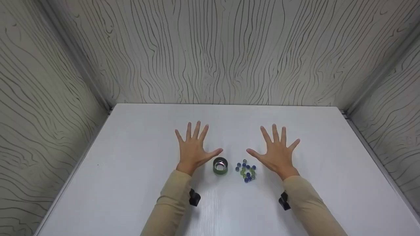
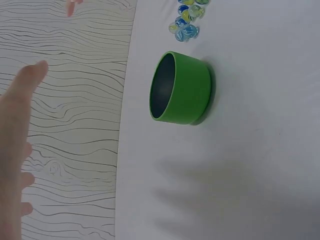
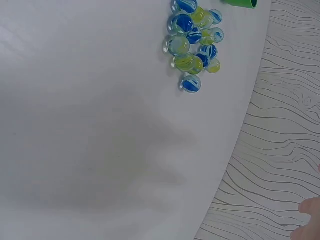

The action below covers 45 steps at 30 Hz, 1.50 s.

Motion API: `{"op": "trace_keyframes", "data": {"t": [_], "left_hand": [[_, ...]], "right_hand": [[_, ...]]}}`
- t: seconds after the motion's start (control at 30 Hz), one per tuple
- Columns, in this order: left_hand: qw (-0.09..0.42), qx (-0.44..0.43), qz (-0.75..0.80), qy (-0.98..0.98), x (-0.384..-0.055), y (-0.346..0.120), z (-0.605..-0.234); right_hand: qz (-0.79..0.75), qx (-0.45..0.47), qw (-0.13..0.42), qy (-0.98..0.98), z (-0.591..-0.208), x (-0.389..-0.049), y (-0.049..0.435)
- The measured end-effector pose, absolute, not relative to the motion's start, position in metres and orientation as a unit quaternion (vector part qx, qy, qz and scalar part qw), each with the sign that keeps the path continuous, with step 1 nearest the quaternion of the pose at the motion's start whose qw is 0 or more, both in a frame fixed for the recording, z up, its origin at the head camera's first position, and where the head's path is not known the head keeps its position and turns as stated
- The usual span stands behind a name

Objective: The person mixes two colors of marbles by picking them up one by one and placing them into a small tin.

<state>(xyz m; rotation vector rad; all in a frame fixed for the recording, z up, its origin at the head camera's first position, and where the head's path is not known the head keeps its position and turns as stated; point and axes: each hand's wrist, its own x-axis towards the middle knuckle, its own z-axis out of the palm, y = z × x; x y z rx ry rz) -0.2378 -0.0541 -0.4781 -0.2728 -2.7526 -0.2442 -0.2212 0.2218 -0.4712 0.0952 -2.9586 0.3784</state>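
Note:
My left hand point(image 1: 192, 151) is held over the white table with its fingers spread, holding nothing. Just right of its thumb stands a small green cup point(image 1: 220, 166), upright, with a dark outside rim and a shiny inside in the head view. The left wrist view shows the cup's bright green wall point(image 2: 192, 90). To the right of the cup lies a loose cluster of glass marbles point(image 1: 248, 167), blue, green and clear, with coloured swirls point(image 3: 184, 62). My right hand point(image 1: 278, 154) hovers right of the marbles, fingers spread and nothing in it.
The white table point(image 1: 137, 190) ends at a back wall point(image 1: 210, 59) with a wood-grain pattern. Similar side walls point(image 1: 39, 114) stand left and right. A small black device point(image 1: 194, 198) sits at the left wrist, and another black device point(image 1: 284, 201) at the right.

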Motion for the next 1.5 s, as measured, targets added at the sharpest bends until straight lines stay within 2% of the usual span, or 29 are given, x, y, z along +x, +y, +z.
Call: {"op": "trace_keyframes", "data": {"t": [0.2, 0.57, 0.8, 1.07, 1.37, 1.5], "left_hand": [[0.145, -0.122, -0.119, -0.975, -0.237, -0.054, -0.478], [0.111, -0.199, -0.281, -0.932, -0.229, -0.054, -0.493], [0.058, -0.185, -0.382, -0.904, -0.222, -0.051, -0.511], [0.069, -0.171, -0.487, -0.854, -0.219, -0.048, -0.536], [0.046, -0.097, -0.59, -0.8, -0.214, -0.04, -0.564], [0.037, -0.079, -0.618, -0.781, -0.209, -0.037, -0.562]], "right_hand": [[0.156, 0.035, 0.072, -0.985, -0.472, -0.221, 0.223], [0.237, 0.052, 0.049, -0.969, -0.482, -0.213, 0.226], [0.259, 0.062, 0.038, -0.963, -0.491, -0.208, 0.227], [0.282, 0.069, 0.015, -0.957, -0.502, -0.203, 0.228], [0.31, 0.078, 0.011, -0.948, -0.518, -0.203, 0.229], [0.328, 0.08, 0.009, -0.941, -0.523, -0.202, 0.23]]}}
